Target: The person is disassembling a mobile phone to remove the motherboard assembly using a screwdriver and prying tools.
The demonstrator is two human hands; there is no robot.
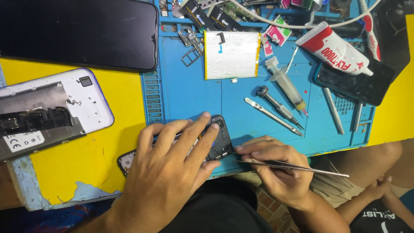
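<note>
We press our left hand (172, 168) flat, fingers spread, over the opened phone (215, 144) at the near edge of the blue mat (241, 108). The phone's long axis runs left-low to right-high. Our right hand (276, 168), just right of the phone, pinches tweezers (297, 166) with tips at its exposed end.

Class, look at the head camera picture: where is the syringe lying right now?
The syringe lies on the blue work mat, right of centre, between the flat battery on its left and the white glue tube upper right, just above the small screwdriver.
</note>
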